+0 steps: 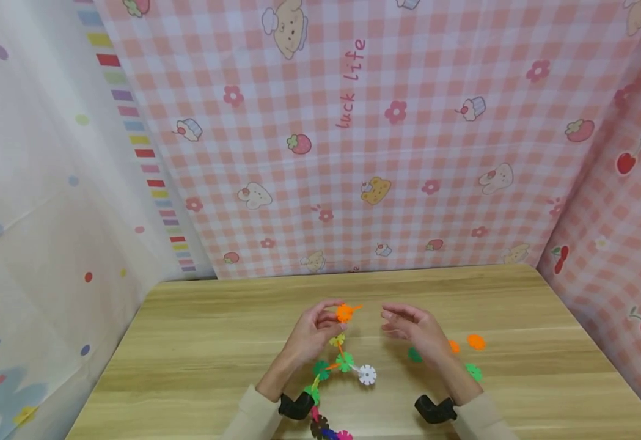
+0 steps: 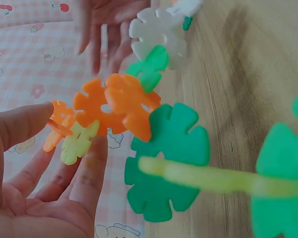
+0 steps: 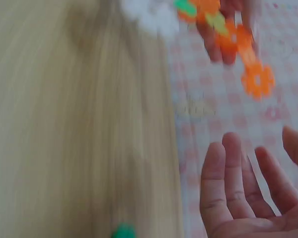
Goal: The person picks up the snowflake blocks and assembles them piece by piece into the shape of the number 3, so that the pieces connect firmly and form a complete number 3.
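Note:
My left hand [image 1: 310,335] pinches an orange notched snowflake disc [image 1: 344,313] near the upper end of a chain of linked plastic discs. Below it the chain runs through a yellow disc [image 1: 337,340] and a green disc [image 1: 344,362], from which a white disc [image 1: 367,374] branches off. A dark green disc [image 2: 168,198] and more links continue toward the front edge, down to a brown disc [image 1: 319,426]. In the right wrist view, another orange disc [image 3: 258,79] juts from the held end. Facing it, my right hand [image 1: 419,333] has extended, slightly bent fingers with nothing in them.
Several loose discs lie by my right forearm, among them an orange disc [image 1: 476,341], a green disc [image 1: 473,373] and a dark green disc [image 1: 415,354]. A checked cloth [image 1: 320,232] hangs behind the wooden table [image 1: 188,342].

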Demonstrator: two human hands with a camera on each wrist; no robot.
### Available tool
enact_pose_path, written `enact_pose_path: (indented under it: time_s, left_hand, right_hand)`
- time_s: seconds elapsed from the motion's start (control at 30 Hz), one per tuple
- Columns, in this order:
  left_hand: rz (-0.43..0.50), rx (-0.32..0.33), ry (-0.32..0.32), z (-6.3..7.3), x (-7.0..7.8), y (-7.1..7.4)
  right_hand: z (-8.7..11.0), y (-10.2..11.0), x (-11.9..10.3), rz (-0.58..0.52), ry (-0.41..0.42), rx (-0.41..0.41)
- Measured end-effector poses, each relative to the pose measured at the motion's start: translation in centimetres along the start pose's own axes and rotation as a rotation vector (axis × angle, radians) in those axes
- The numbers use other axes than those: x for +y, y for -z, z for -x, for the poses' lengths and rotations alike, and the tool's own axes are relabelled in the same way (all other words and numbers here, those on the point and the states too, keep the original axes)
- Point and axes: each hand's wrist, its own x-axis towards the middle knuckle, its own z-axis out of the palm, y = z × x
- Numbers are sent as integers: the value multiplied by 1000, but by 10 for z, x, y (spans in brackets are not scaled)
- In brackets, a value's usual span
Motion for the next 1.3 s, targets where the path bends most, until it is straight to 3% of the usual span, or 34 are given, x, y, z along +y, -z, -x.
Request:
enact_pose_path:
  time_s: [0.27, 0.47, 0.6, 0.8, 1.0, 1.3]
  left_hand:
    - [-6, -15, 15, 2, 1, 4]
    - [-41, -42, 16, 2, 0, 6]
    - [-77, -61, 17, 2, 0, 6]
    - [-73, -76, 27, 1, 0, 5]
    - [-44, -61, 40, 1, 1, 2]
    - [-58, -60, 40, -3, -2, 1]
  right_hand:
    - [12, 45, 12, 199, -3, -39]
    - [17, 61, 22, 324, 4, -144]
    - [21, 65, 25, 376, -1, -192]
    - [21, 66, 27, 420, -44, -189]
    - [19, 66, 30, 468, 5, -214]
    - [20, 60, 29, 499, -24, -172]
